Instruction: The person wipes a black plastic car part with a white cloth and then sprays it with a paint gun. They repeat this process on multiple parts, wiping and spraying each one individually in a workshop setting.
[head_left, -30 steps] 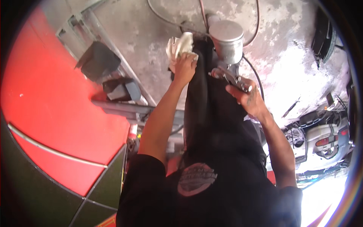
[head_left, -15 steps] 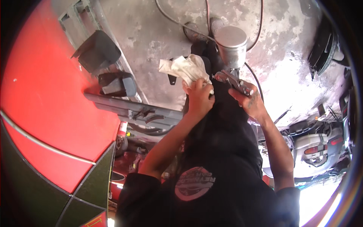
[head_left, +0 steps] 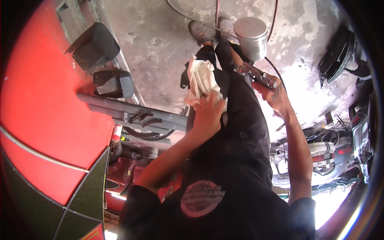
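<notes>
In the head view, the right hand [head_left: 276, 98] is closed round the handle of a gun [head_left: 255, 73], while the left hand [head_left: 209, 111] pinches a bunched cloth [head_left: 202, 78], left of the gun. The cloth looks light, soft and limp; it should crumple easily and take rough use, and a gathered fold seems the natural hold. The gun should feel stiff and fairly heavy, likely top-heavy with the cup [head_left: 255, 45] fixed to it; its fill cannot be told under the lid [head_left: 250, 26]. Its handle seems the surest grip, as smooth metal could turn slippery when wet.

The cloth is off-white and wrinkled, with loose edges. The gun is silvery, with round knobs [head_left: 273, 85] at its rear; the cup is a dull metal cylinder. Left of the gun, a black part [head_left: 223, 83] shows past the cloth's edges; whether the left hand also grips it cannot be told. Well left of the gun are 2 dark boxes [head_left: 96, 47], with a red panel [head_left: 52, 108] farther left. Beyond the gun, 2 shoes [head_left: 199, 31] stand on the floor [head_left: 150, 52].
</notes>
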{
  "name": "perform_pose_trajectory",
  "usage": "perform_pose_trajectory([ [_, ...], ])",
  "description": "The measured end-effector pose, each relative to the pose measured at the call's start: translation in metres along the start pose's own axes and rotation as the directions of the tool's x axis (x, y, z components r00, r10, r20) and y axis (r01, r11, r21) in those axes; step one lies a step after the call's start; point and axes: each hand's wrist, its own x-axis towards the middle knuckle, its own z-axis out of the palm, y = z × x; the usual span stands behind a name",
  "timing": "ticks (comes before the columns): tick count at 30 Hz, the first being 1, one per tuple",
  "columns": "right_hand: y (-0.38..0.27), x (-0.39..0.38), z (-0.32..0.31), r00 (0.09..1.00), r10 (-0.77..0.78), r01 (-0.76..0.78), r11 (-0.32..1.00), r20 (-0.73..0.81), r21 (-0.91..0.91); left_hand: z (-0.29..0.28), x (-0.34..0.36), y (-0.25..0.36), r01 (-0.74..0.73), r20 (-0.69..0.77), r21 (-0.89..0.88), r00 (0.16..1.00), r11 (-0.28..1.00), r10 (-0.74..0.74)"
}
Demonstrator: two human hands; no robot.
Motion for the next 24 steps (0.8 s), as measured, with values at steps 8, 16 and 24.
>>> perform_pose_trajectory([
  [8,0.052,-0.01,0.046,0.999,-0.038,0.037,0.995,-0.014,-0.089,0.028,-0.013,0.015,-0.119,-0.084,0.073,0.989,0.99,0.125],
  [16,0.026,-0.015,0.059,1.0,0.012,-0.013,0.991,0.009,0.137,0.036,0.007,0.004,-0.058,-0.196,-0.279,0.981,0.959,0.002],
  [24,0.104,-0.019,0.082,0.929,-0.34,0.357,0.927,-0.146,0.117,-0.102,-0.017,-0.041,-0.023,-0.397,-0.773,0.797,0.634,-0.456],
])
